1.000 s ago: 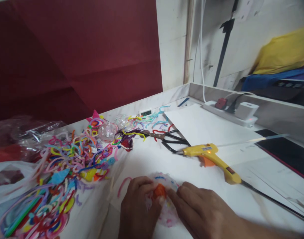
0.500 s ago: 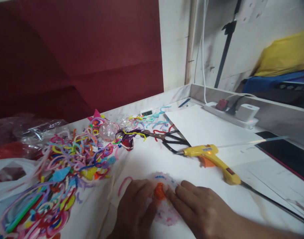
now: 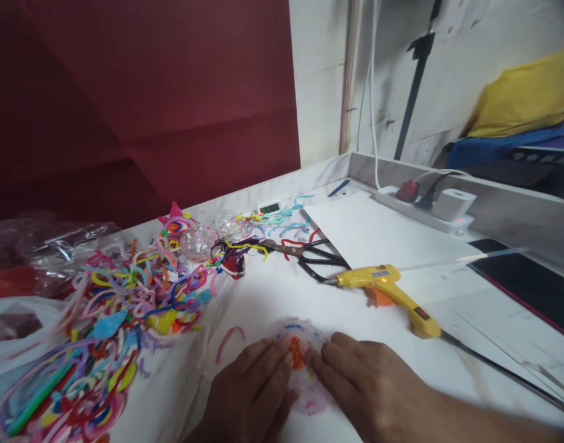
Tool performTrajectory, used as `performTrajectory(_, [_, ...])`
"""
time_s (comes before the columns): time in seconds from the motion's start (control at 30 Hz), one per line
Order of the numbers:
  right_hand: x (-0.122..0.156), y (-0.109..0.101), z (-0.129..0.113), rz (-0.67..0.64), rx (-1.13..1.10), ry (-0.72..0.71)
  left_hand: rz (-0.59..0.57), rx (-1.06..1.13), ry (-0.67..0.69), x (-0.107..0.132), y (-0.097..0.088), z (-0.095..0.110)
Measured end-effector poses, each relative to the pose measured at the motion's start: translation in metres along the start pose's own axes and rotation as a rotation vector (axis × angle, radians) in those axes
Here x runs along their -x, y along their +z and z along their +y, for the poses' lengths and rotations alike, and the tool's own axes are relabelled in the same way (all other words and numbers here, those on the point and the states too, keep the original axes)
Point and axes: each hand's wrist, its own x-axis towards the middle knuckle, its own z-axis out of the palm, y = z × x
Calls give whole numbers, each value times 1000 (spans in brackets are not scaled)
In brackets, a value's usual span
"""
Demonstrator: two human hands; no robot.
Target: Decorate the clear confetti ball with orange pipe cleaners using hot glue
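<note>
Orange piece: a small orange piece is seen on a round clear piece flecked with pink and blue, at the near middle of the counter; its edges are partly covered by fingertips.
Left hand: the left hand is laid at the left side of the clear piece, fingers bent and together, fingertips touching the orange piece; whether it is gripped cannot be told.
Right hand: the right hand is placed opposite, fingers stretched toward the orange piece and touching its right edge; a grip cannot be confirmed.
Pink strip: a curved pink strip is found near the left hand.
Glue gun: a yellow glue gun is laid beyond the right hand, an orange light lit on its body, its nozzle near the handles of the scissors.
Fuzzy strips: a tangled heap of coloured fuzzy strips is spread at left.
Power strip: a white power strip is set at the back right, plugs inserted.
</note>
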Motion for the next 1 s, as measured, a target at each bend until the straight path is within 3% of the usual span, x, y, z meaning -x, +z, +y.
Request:
performTrajectory(0.13, [2,5,1,35,-25,33,-7,5,-40,4,2,4])
performTrajectory(0.33, [1,3,4,44,-47,16,-106,-19,-31,2,-2,6])
performTrajectory(0.6, [-2,-2,5,92,-91,21,-65,38,-61,2,-1,6])
performTrajectory(0.77, [-2,-1,5,47,-141,29,-65,-27,-95,-1,-3,12])
performTrajectory(1.0, [-4,-16,10,-39,-137,68,-63,-93,-84,-3,-7,16])
